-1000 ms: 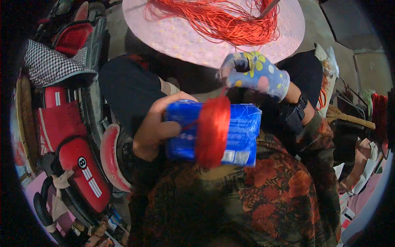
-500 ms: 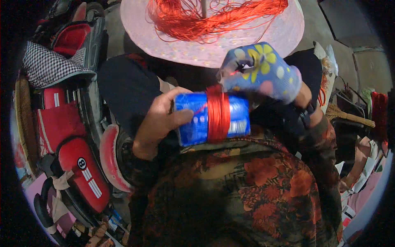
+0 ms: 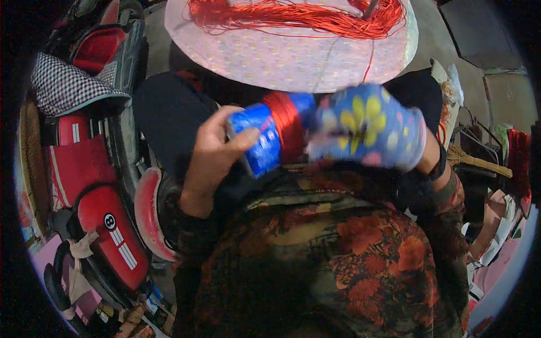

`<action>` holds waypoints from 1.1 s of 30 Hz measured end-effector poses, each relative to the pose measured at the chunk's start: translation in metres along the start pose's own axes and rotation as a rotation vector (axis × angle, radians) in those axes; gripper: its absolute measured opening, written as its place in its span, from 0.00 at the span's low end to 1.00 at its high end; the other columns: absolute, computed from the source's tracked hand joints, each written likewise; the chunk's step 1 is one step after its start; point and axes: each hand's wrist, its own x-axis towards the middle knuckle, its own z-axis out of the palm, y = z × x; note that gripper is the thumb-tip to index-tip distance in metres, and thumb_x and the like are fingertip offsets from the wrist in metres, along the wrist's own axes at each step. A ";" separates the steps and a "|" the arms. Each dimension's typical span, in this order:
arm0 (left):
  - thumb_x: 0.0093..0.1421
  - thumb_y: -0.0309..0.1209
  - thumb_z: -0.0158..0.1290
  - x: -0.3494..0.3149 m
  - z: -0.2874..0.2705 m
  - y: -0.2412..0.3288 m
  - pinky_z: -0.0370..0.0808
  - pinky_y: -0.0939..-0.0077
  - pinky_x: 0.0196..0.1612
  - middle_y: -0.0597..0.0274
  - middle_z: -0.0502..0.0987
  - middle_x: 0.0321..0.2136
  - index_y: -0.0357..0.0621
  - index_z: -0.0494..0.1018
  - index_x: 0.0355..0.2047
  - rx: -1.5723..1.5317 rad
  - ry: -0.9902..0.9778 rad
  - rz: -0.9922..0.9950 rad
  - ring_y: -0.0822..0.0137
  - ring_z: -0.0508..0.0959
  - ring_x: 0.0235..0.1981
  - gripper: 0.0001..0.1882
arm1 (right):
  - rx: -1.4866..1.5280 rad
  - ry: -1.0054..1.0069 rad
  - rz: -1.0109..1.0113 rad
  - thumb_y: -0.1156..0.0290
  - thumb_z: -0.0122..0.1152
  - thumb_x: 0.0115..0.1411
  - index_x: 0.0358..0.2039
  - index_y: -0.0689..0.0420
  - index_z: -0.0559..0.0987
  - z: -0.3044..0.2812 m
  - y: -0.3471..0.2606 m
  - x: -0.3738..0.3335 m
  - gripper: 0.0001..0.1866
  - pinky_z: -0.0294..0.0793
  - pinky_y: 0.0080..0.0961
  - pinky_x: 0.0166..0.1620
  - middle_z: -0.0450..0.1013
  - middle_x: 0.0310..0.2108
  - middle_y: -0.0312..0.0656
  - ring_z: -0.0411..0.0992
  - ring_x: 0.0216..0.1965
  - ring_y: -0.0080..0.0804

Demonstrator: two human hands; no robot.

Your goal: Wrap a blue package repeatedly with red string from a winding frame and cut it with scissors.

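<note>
A blue plastic-wrapped packet (image 3: 262,149) is held over my lap, tilted with its right end higher. My bare left hand (image 3: 220,147) grips its left end, thumb on top. Red cord (image 3: 288,125) is wound in a thick band round the packet's middle. My right hand (image 3: 366,127), in a blue flowered glove, is beside the packet's right end, fingers curled and blurred by motion. One strand of cord drops from the loose red skein (image 3: 298,17) over the disc's edge toward this glove.
The skein lies on a pale pink round disc (image 3: 253,65) with a rod through it. At left stands a red and black ride-on vehicle (image 3: 112,236) beside a checked cloth (image 3: 76,90). At right are a straw broom (image 3: 479,162) and more red cord (image 3: 518,163).
The packet has tilted, its right end rising. My right hand has moved from above the band down to the packet's right side. The skein on the disc has shifted round.
</note>
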 end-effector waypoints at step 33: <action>0.62 0.42 0.49 -0.028 0.019 0.010 0.70 0.68 0.54 0.56 0.72 0.49 0.38 0.66 0.54 -0.616 0.200 -0.040 0.65 0.73 0.49 0.25 | 0.739 0.062 0.335 0.62 0.50 0.66 0.38 0.59 0.76 0.063 0.009 -0.027 0.13 0.73 0.25 0.39 0.76 0.32 0.41 0.76 0.33 0.34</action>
